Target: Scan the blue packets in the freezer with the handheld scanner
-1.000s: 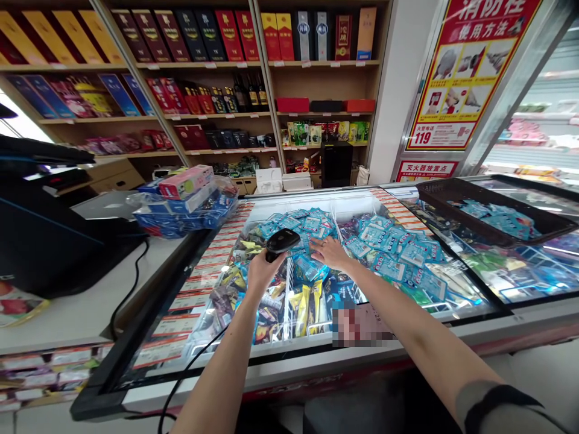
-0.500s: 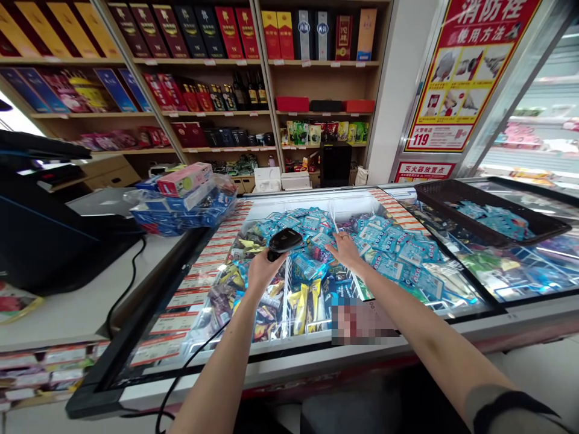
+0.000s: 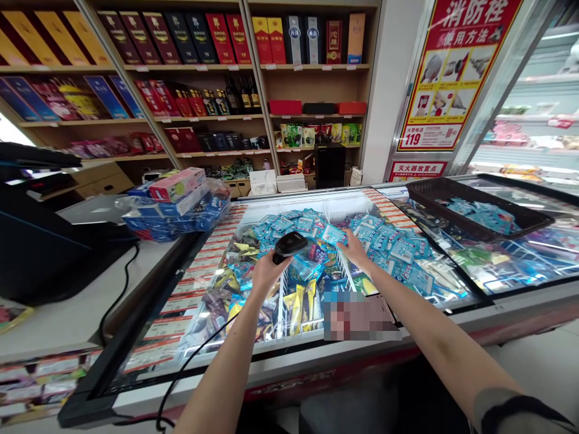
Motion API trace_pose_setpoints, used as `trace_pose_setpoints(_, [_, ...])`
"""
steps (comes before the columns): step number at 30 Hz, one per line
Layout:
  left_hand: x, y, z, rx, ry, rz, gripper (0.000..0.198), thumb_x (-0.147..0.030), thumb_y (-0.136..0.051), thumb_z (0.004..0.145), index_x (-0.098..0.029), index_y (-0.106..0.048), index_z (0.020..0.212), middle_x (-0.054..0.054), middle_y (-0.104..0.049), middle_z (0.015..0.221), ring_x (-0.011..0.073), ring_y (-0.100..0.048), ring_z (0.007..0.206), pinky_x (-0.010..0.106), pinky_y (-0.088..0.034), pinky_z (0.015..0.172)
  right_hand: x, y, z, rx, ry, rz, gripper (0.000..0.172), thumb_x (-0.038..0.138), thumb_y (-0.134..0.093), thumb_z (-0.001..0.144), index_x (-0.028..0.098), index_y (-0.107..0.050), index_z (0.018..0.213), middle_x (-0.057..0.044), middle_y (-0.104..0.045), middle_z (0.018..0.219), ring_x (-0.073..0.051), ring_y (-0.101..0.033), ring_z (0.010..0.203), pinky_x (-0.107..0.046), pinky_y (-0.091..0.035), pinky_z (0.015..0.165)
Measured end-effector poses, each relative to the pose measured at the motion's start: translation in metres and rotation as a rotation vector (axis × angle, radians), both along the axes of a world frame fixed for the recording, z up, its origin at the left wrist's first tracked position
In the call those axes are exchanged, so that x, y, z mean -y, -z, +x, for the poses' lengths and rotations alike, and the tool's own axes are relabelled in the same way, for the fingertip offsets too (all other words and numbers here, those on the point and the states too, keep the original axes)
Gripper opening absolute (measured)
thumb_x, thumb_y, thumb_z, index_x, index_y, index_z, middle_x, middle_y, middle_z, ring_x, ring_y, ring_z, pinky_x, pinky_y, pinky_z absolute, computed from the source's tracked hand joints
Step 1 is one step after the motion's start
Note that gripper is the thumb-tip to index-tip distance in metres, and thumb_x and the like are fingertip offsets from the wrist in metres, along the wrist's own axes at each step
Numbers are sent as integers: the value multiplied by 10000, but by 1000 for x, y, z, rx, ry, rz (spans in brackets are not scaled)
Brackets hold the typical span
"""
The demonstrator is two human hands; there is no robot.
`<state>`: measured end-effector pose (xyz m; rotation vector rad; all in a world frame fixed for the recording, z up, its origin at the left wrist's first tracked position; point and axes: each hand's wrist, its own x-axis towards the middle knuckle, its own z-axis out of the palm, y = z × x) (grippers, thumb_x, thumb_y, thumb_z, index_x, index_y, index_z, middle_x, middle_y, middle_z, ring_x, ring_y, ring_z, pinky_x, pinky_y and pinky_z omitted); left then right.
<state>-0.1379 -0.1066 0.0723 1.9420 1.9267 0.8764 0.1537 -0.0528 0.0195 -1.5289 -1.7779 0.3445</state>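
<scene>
My left hand (image 3: 268, 272) is wrapped round a black barcode scanner (image 3: 292, 243), its head pointing right over the chest freezer (image 3: 271, 357). My right hand (image 3: 356, 251) pinches one small blue packet (image 3: 333, 234) by its right edge, close to the scanner's head. Left of that hand is a spread of similar blue packets (image 3: 281, 224); a larger pile of packets (image 3: 400, 248) lies on its right. Under the glass, wire baskets hold wrapped ice creams (image 3: 298, 307). A pinkish flat thing (image 3: 377, 313), partly blurred out, lies at the freezer's front edge.
A dark tray (image 3: 527, 228) with more blue packets stands on the right. Plastic-wrapped boxes (image 3: 176, 208) sit at the left, beside a black checkout machine (image 3: 40, 241). The scanner's cable (image 3: 187, 361) trails over the front edge. Shelves of boxed goods (image 3: 199, 66) line the back.
My right hand has moved right and now holds a blue packet raised from the left spread. The scanner has shifted slightly right, staying in my left hand. The view has turned a little.
</scene>
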Motion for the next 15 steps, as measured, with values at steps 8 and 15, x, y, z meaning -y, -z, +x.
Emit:
trace_pose_setpoints(8, [0, 1, 32, 17, 84, -27, 505, -617, -549, 713, -178, -677, 927, 58, -662, 674, 219, -620, 656, 241, -334, 497, 3, 8, 23, -66, 17, -63, 492, 357, -472, 844, 174, -370, 1289, -88, -616, 1043, -179, -583, 734, -288, -435, 675])
trace_pose_setpoints(15, [-1, 1, 38, -25, 95, -19, 504, -606, -546, 715, -183, -678, 956, 54, -675, 718, 204, -610, 650, 230, -321, 491, 7, 3, 22, -65, 22, -68, 456, 348, -481, 844, 182, -388, 1258, -76, -620, 1010, -190, -589, 779, -297, -450, 714])
